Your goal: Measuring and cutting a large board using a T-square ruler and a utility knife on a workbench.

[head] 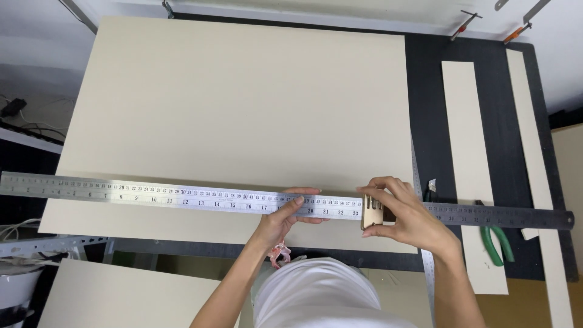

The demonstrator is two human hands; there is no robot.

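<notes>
A long steel ruler (152, 195) lies across the near part of a large beige board (243, 103), reaching from the far left past the board's right edge. My left hand (285, 215) presses on the ruler near its middle, fingers spread flat along it. My right hand (404, 212) pinches a small wooden piece (371, 212) that stands against the ruler near the board's right edge.
A dark cutting mat (431, 121) shows to the right of the board. Two narrow beige strips (470, 152) (531, 140) lie on it. Green-handled pliers (495, 243) rest under the ruler's right end. Another beige board (121, 297) sits lower left. Clamps (464, 23) hang at the far edge.
</notes>
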